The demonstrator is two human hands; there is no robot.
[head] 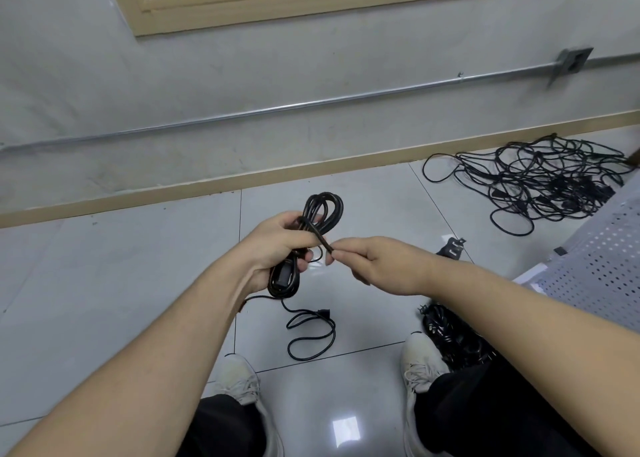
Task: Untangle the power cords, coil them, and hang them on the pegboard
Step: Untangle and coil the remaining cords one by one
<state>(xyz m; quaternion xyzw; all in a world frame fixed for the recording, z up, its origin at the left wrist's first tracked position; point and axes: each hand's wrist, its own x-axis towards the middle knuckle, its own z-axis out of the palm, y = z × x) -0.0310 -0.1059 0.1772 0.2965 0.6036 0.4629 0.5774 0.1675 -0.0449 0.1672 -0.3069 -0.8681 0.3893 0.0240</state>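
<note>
power cord coil (pixel 320 211), black, sits bundled in the left hand (pixel 277 245), whose grip is curled tight around its middle; a loose tail drops from the bundle to the floor tiles (pixel 138 266) and loops between two pale shoes. right hand (pixel 377 262) pinches a strand of the same cord between thumb and fingertips, just beside the left. a tangled pile of cords (pixel 540 179) lies near the wall, well apart. a white perforated board (pixel 602 259) stands at the right.

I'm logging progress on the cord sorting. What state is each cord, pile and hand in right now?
coiled cord: bundled, gripped.
strap end: pulled taut.
left hand: grips the coil.
right hand: pinches the strap end.
loose cord: trailing on floor.
tangled pile: untouched by wall.
</note>
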